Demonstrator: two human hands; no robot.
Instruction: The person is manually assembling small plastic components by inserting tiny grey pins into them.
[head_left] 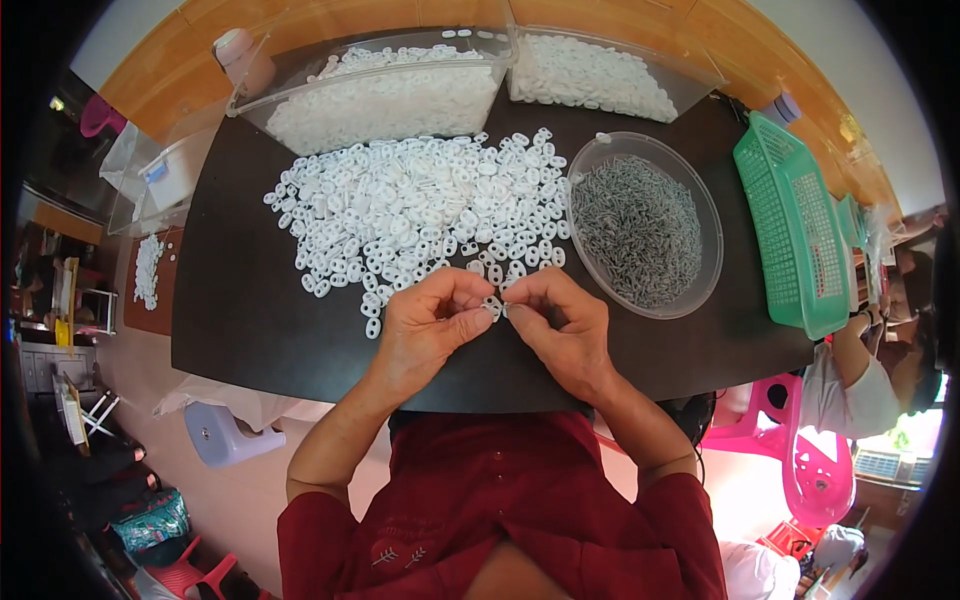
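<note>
Centrally, a small white plastic ring (492, 305) is pinched between the fingers of the left hand (425, 325) and the right hand (562, 325), just above the near edge of the dark worktop (240, 310); both sets of fingers are closed on it. A round clear bowl (705, 215) is filled with small grey metal pieces (635, 228). Two clear rectangular tubs (250, 90) at the far edge are heaped with white rings, and a loose pile of oval rings (420, 205) is spread between them and the hands. A green perforated basket (790, 225) stands at the right.
</note>
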